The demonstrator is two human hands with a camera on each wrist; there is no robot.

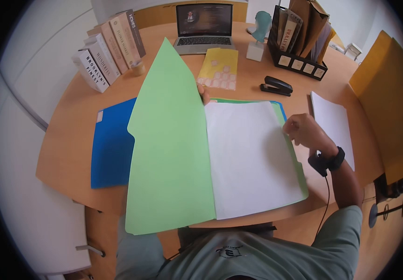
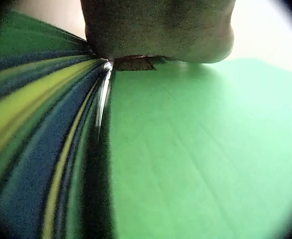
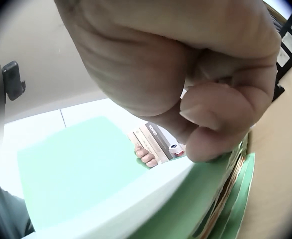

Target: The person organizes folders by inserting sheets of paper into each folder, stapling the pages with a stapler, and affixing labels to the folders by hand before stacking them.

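Observation:
A light green folder stands open in the head view, its cover raised on the left. White paper lies on its right side. My left hand grips the cover's far edge; fingertips show there while the rest is hidden behind the cover. In the left wrist view, the hand is above the green sheet, beside the fanned blue, green and yellow edges. At the paper's right edge is my right hand, fingers curled. The right wrist view has its thumb and fingertips pinching at the white paper's edge, over the green folder edges.
A blue folder lies left. Behind stand books, a laptop, a yellow patterned envelope, a stapler and a black file holder. More white paper and a large yellow-brown envelope are right.

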